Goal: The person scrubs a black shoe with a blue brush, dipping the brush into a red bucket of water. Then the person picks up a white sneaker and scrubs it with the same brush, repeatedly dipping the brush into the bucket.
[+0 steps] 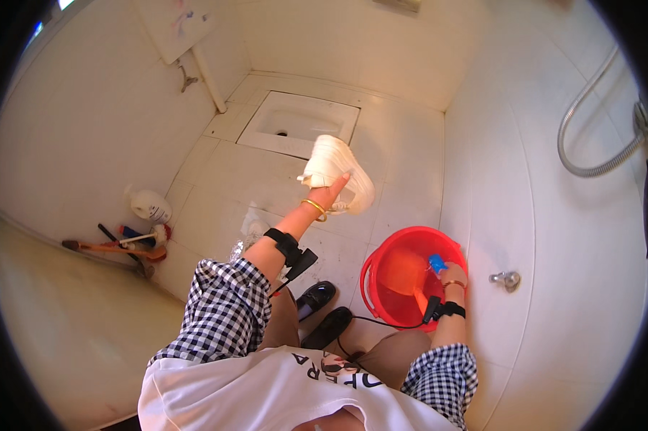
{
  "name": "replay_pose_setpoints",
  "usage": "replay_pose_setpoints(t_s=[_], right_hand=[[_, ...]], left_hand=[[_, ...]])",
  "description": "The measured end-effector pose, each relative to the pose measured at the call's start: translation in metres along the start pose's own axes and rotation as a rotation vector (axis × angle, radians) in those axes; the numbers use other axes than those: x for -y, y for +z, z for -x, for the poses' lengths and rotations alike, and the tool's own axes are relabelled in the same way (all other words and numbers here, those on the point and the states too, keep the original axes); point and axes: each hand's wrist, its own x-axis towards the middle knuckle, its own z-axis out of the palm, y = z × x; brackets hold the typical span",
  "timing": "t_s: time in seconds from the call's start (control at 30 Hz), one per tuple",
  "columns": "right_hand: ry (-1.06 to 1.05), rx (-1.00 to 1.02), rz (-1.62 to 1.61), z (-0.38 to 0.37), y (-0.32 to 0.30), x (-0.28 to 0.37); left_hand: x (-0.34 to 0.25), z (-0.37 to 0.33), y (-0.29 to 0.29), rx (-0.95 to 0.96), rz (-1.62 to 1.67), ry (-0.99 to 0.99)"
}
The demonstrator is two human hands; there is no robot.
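A cream-white sneaker (336,154) is held up over the floor in my left hand (329,195), its fingers closed round it near the opening. Down at the right, my right hand (453,274) reaches inside the rim of a red bucket (368,276). Between its fingers is a small blue brush (437,263), with pale bristles partly visible. An orange-red dipper (404,273) lies in the bucket beside that hand, its handle pointing toward me. Water appears to be in the bucket, though its level is hard to make out.
A white squat toilet (299,123) is set in the floor ahead. By the left wall are a white bottle (150,206) and several long-handled brushes (122,246). A shower hose (590,171) hangs on the right wall, above a metal valve (506,280).
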Motion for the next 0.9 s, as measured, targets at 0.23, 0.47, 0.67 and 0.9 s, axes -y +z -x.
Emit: replay_pose_setpoints(t_s=[0.23, 0.47, 0.67, 0.9], right_hand=[[-0.568, -0.033, -0.932, -0.007, -0.087, 0.133], [-0.705, -0.242, -1.073, -0.034, -0.028, 0.244], [-0.565, -0.271, -0.877, -0.049, -0.040, 0.187], [-0.949, -0.190, -1.063, -0.038, -0.041, 0.254]], left_hand=[[-0.007, -0.002, -0.002, 0.554, -0.896, 0.010], [-0.034, 0.000, 0.003, 0.075, -0.515, 0.026], [-0.028, -0.016, -0.020, 0.070, -0.353, -0.010], [-0.005, -0.020, -0.010, 0.128, -0.461, -0.135]])
